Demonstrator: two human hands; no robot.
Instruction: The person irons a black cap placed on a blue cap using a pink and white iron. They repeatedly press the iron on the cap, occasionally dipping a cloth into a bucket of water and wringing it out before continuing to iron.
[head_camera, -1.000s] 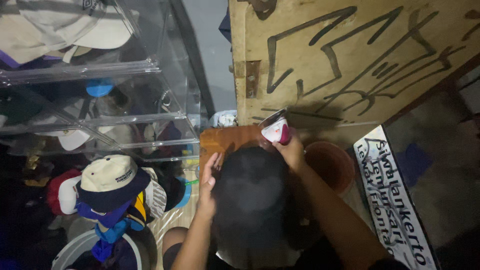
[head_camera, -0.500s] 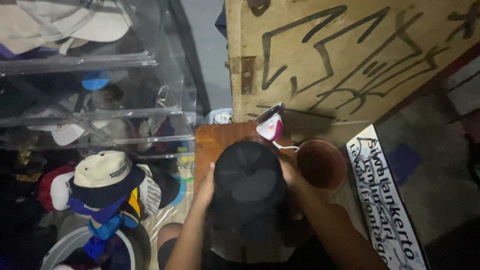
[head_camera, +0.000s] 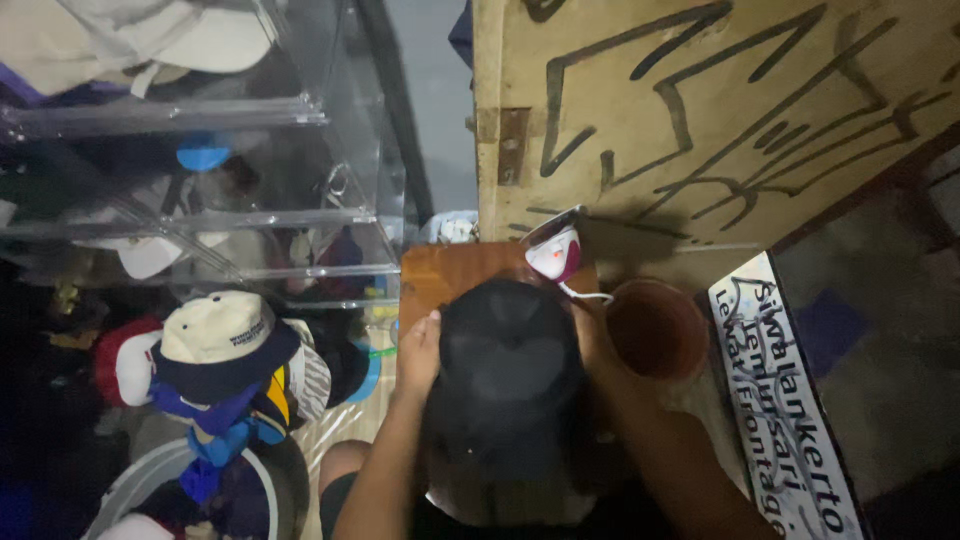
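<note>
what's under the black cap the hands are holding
The black cap sits over a wooden board, whose top edge shows above it, with a pink-and-white iron behind. The left hand grips its side; the right hand is mostly covered. Whatever is beneath the crown is hidden.

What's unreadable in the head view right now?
- Right hand: mostly hidden behind the black cap; grip unclear.
- Left hand: fingers tucked at the cap's edge.
- Small iron: base hidden by the cap.
- Clear shelves: contents blurred by glare.
</note>
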